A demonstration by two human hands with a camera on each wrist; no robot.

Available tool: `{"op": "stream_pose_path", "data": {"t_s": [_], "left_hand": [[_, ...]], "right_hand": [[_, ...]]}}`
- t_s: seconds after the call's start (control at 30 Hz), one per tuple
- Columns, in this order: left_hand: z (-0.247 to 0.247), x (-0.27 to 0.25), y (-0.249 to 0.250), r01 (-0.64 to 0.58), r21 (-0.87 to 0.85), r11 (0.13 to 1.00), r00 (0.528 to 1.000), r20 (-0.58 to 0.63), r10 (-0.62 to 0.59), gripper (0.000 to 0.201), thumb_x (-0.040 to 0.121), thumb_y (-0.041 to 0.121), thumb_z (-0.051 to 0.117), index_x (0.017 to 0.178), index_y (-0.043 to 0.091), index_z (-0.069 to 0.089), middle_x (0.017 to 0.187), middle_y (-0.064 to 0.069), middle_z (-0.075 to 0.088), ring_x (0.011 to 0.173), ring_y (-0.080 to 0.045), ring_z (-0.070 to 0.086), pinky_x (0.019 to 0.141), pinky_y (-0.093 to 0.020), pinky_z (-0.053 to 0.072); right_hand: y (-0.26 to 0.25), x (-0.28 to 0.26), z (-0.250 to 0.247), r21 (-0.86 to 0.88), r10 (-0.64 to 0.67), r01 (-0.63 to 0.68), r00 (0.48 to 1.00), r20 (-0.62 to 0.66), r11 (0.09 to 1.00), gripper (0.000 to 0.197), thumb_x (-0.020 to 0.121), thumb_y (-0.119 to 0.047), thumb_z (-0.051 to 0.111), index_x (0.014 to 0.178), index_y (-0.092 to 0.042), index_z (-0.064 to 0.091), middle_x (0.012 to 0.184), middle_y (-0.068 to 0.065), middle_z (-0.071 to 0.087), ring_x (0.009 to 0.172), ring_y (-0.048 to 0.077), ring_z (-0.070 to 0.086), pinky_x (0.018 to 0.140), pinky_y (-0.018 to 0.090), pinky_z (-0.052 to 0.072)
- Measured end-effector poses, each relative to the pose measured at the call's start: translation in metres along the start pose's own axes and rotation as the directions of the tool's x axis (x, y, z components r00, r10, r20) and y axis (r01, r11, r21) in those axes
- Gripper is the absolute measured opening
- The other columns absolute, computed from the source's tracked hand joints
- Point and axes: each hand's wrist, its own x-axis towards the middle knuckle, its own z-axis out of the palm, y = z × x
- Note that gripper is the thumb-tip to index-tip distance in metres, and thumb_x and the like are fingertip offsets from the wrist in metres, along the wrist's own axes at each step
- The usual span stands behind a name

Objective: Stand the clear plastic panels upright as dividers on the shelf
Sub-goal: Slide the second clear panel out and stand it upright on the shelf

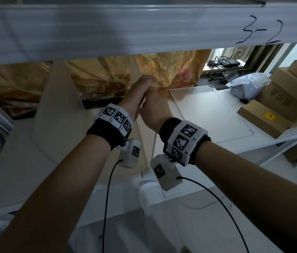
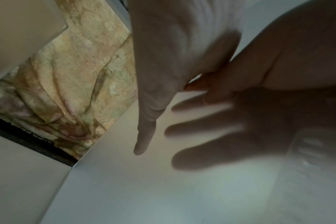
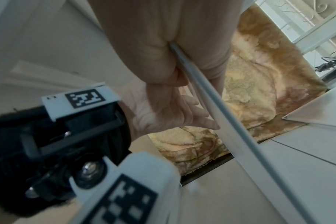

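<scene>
A frosted clear panel (image 1: 134, 69) stands upright on the white shelf (image 1: 207, 145), edge-on to me in the head view. My right hand (image 1: 153, 106) pinches its top edge (image 3: 230, 121) between thumb and fingers (image 3: 163, 45). My left hand (image 1: 138, 88) rests against the panel's left face with its fingers nearly straight (image 3: 163, 112). In the left wrist view one digit of that hand (image 2: 144, 136) lies along the panel (image 2: 144, 189), and fingers show through it as dark shadows. A second panel (image 1: 58, 110) stands to the left. A third panel (image 1: 211, 110) lies flat on the right.
The upper shelf beam (image 1: 144, 28), marked 3-2, hangs low over my hands. A patterned yellow curtain (image 1: 107, 75) closes the back. Cardboard boxes (image 1: 264, 119) and a plastic bag (image 1: 249, 83) crowd the shelf's right end.
</scene>
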Motion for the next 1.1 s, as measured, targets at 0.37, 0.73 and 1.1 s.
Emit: {"op": "stream_pose_path", "data": {"t_s": [0.37, 0.73, 1.1], "left_hand": [[-0.004, -0.006, -0.005, -0.038, -0.045, 0.998, 0.999, 0.0, 0.038, 0.041, 0.088, 0.031, 0.046, 0.127, 0.033, 0.057, 0.142, 0.001, 0.05, 0.13, -0.019, 0.047, 0.109, -0.042, 0.039], [0.008, -0.03, 0.017, 0.024, 0.108, 0.994, 0.999, -0.05, -0.019, 0.059, 0.095, 0.026, 0.041, 0.151, 0.033, 0.022, 0.158, 0.002, 0.024, 0.139, -0.02, 0.033, 0.111, -0.038, 0.033], [0.004, -0.062, 0.013, 0.013, 0.334, 0.942, 0.999, -0.042, 0.001, 0.072, 0.09, 0.062, 0.038, 0.152, 0.035, 0.013, 0.162, 0.006, 0.013, 0.146, -0.02, 0.022, 0.117, -0.047, 0.025]], "right_hand": [[0.0, -0.002, 0.003, 0.052, 0.002, -0.002, 1.0, -0.005, 0.999, 0.034, 0.093, -0.007, 0.043, 0.126, 0.0, 0.046, 0.119, 0.021, 0.061, 0.105, 0.035, 0.06, 0.073, 0.032, 0.041], [0.0, -0.008, -0.002, 0.167, 0.044, -0.052, 0.998, 0.055, 0.985, 0.033, 0.091, -0.005, 0.043, 0.123, 0.0, 0.048, 0.117, 0.023, 0.062, 0.102, 0.035, 0.061, 0.074, 0.036, 0.047], [0.006, -0.027, -0.009, 0.235, 0.022, -0.053, 0.991, 0.135, 0.971, 0.065, 0.091, -0.01, 0.045, 0.149, -0.011, 0.016, 0.132, 0.022, 0.054, 0.111, 0.037, 0.058, 0.071, 0.03, 0.039]]}}
